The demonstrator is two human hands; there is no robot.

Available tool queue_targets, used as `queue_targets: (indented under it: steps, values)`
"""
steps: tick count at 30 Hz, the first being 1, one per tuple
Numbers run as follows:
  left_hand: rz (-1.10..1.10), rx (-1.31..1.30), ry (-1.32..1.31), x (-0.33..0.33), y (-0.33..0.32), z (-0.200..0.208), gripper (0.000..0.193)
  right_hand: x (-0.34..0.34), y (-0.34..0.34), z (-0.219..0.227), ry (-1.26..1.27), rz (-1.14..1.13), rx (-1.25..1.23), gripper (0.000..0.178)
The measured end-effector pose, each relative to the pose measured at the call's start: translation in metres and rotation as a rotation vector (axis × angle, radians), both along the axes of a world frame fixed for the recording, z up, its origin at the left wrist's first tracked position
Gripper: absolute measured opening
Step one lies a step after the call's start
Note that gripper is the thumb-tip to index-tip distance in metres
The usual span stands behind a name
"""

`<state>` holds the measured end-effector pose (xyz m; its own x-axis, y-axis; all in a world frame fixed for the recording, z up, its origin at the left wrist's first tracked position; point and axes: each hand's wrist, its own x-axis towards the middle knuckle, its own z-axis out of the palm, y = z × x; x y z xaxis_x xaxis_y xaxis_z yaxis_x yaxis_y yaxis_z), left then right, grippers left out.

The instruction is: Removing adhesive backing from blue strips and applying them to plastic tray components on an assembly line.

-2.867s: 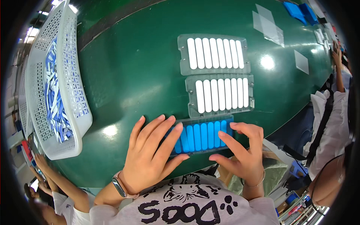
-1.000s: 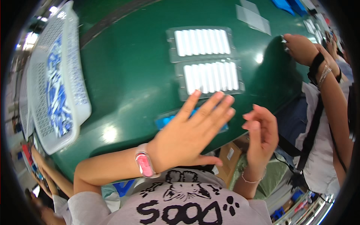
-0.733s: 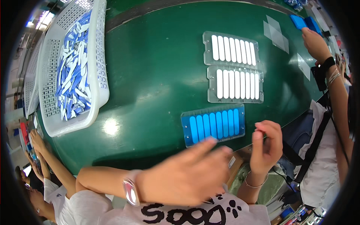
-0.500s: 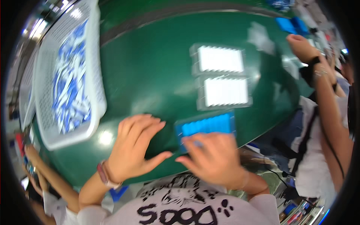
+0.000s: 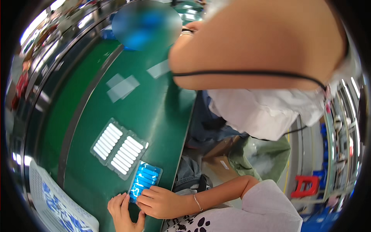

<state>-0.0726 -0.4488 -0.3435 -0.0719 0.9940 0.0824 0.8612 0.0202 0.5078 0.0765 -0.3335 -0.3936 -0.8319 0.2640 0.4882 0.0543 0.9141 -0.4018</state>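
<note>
A clear plastic tray holding several blue cylindrical pieces (image 5: 145, 178) lies on the green table, glossy on top. My right hand (image 5: 160, 203) is at its near edge, fingers curled over the rim. Beside it, my left hand (image 5: 123, 212) has its fingers stretched out, tips at the tray's near left corner, thumb apart. Just beyond are two clear trays side by side, each with a row of white cylindrical pieces; the far-left one (image 5: 108, 141) and the nearer one (image 5: 126, 155) touch or nearly touch. The undersides of my fingers are hidden.
Flat translucent sheets (image 5: 123, 88) lie farther up the table. A white basket (image 5: 63, 201) of blue and white pieces stands at lower left. A co-worker's bare arm (image 5: 262, 46) fills the upper right. A green bag (image 5: 266, 156) and red stool (image 5: 305, 186) stand on the right.
My view has swung to the right, so the table and trays appear farther left and turned. My left hand has come close to my right at the blue tray's near edge.
</note>
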Motion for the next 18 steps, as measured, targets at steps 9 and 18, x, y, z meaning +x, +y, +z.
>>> queue_targets:
  steps: [9, 18]
  values:
    - [-0.103, 0.202, -0.030, 0.036, 0.047, 0.029, 0.043, 0.130, 0.054, 0.021, 0.371, -0.557, -0.035, 0.019]
    - [-0.255, 0.550, -0.148, 0.090, 0.125, 0.082, 0.028, 0.217, 0.059, 0.097, 0.594, -0.885, 0.472, 0.018]
